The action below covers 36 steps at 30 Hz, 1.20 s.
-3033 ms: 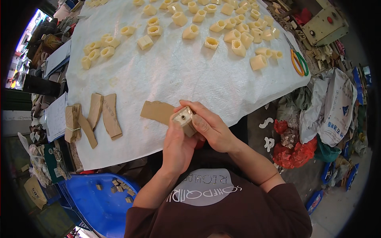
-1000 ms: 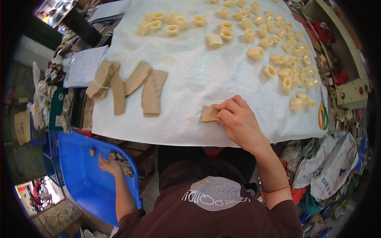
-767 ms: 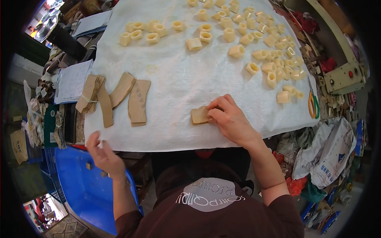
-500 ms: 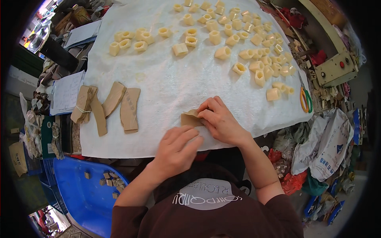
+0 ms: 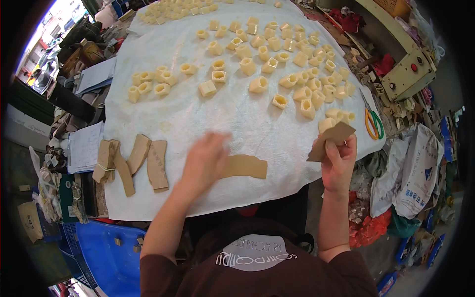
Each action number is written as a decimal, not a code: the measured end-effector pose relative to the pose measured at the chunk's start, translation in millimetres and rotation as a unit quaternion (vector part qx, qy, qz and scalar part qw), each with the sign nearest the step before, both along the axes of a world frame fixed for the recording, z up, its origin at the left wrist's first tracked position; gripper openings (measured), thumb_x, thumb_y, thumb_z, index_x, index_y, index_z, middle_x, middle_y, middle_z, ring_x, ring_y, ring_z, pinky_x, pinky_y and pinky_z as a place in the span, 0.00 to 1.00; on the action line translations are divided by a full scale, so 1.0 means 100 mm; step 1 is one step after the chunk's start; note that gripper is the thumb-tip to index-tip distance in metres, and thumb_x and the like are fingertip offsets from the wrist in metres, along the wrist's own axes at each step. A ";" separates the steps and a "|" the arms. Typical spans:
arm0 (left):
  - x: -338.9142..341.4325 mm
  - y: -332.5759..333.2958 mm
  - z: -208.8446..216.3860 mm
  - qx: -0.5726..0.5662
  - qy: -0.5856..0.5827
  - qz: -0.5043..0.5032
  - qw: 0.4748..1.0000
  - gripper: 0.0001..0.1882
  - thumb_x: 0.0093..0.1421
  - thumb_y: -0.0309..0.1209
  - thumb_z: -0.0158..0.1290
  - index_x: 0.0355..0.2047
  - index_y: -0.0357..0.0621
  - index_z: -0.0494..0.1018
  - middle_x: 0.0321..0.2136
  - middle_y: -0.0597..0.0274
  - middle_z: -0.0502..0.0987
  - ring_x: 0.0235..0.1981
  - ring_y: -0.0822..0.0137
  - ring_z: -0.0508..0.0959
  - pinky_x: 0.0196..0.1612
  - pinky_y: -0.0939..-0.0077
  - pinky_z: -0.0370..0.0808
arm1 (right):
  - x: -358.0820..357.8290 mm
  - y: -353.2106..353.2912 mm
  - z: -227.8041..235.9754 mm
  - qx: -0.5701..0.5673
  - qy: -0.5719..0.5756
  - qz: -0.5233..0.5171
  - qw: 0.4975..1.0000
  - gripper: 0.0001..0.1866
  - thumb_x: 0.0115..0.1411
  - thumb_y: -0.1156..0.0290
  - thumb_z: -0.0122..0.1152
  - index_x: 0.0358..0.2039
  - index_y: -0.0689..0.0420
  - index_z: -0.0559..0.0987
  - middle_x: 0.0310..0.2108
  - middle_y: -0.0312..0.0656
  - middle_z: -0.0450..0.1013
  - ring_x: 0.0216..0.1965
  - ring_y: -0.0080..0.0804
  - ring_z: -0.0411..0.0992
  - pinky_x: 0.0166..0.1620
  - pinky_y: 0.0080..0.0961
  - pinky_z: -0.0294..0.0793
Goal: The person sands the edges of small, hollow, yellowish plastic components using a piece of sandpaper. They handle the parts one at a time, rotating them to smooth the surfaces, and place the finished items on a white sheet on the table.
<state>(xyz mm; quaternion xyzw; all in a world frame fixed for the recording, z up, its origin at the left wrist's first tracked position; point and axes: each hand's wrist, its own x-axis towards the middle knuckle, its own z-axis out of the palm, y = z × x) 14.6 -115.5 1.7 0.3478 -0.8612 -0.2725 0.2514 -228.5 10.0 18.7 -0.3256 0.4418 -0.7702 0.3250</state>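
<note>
My right hand (image 5: 339, 161) is raised over the cloth's right front part, fingers closed on a stiff brown paper-like piece (image 5: 334, 141). A curved brown strip (image 5: 245, 167) lies flat on the white cloth in front of me. My left hand (image 5: 203, 161) is over that strip's left end, its fingers smeared by motion; whether it touches the strip I cannot tell. More brown strips (image 5: 157, 166) lie to the left, one bundle (image 5: 102, 161) of them tied with a band. Pale yellow hollow angular pieces (image 5: 258, 84) stand and lie across the far part of the cloth.
The white cloth (image 5: 173, 116) covers the table. Scissors (image 5: 373, 121) with orange and green handles lie at its right edge. A blue tub (image 5: 111, 257) with small blocks stands at lower left. Papers (image 5: 85, 148) lie left; a switch box (image 5: 410, 76) is at right, above white sacks (image 5: 415, 171).
My hands have parted from the brown piece they shared. The right has moved rightward holding a piece; the left has moved left and farther off. A strip now lies between them. The view has shifted.
</note>
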 end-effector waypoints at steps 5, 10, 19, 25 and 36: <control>-0.28 -0.95 -0.19 -0.180 0.036 0.158 0.970 0.21 0.46 0.21 0.53 0.44 0.40 0.67 0.42 0.50 0.68 0.44 0.51 0.67 0.47 0.63 0.66 | 0.20 0.06 -0.06 0.024 -0.005 0.021 0.999 0.14 0.52 0.82 0.56 0.38 0.59 0.65 0.36 0.41 0.71 0.37 0.26 0.70 0.42 0.24 0.70; -0.41 -1.16 -0.29 -0.090 0.004 0.216 0.972 0.24 0.46 0.19 0.51 0.47 0.40 0.67 0.43 0.50 0.67 0.44 0.54 0.68 0.49 0.66 0.66 | 0.31 0.03 -0.11 0.058 -0.040 0.077 0.995 0.12 0.53 0.80 0.56 0.37 0.60 0.67 0.34 0.40 0.72 0.35 0.23 0.70 0.41 0.22 0.70; -0.32 -1.05 -0.25 -0.050 0.139 0.206 0.967 0.26 0.47 0.12 0.46 0.44 0.51 0.73 0.34 0.58 0.63 0.35 0.65 0.70 0.39 0.75 0.69 | 0.18 -0.02 -0.49 0.110 -0.156 0.156 0.969 0.11 0.56 0.79 0.53 0.39 0.59 0.66 0.34 0.40 0.71 0.35 0.25 0.71 0.40 0.23 0.71; -0.25 -1.00 -0.16 0.080 0.243 0.196 0.947 0.24 0.50 0.13 0.44 0.47 0.47 0.70 0.36 0.60 0.65 0.37 0.69 0.70 0.41 0.78 0.70 | 0.18 -0.03 -0.51 0.107 -0.143 0.142 0.974 0.10 0.56 0.78 0.54 0.39 0.58 0.66 0.32 0.41 0.71 0.32 0.29 0.72 0.38 0.26 0.72; 0.24 -1.37 -0.09 0.344 0.649 0.063 0.676 0.23 0.58 0.17 0.42 0.55 0.41 0.58 0.45 0.51 0.67 0.42 0.64 0.71 0.49 0.72 0.71 | 0.15 -0.03 -0.55 0.084 -0.167 0.170 0.968 0.10 0.57 0.78 0.53 0.40 0.59 0.68 0.36 0.38 0.71 0.37 0.21 0.69 0.44 0.20 0.68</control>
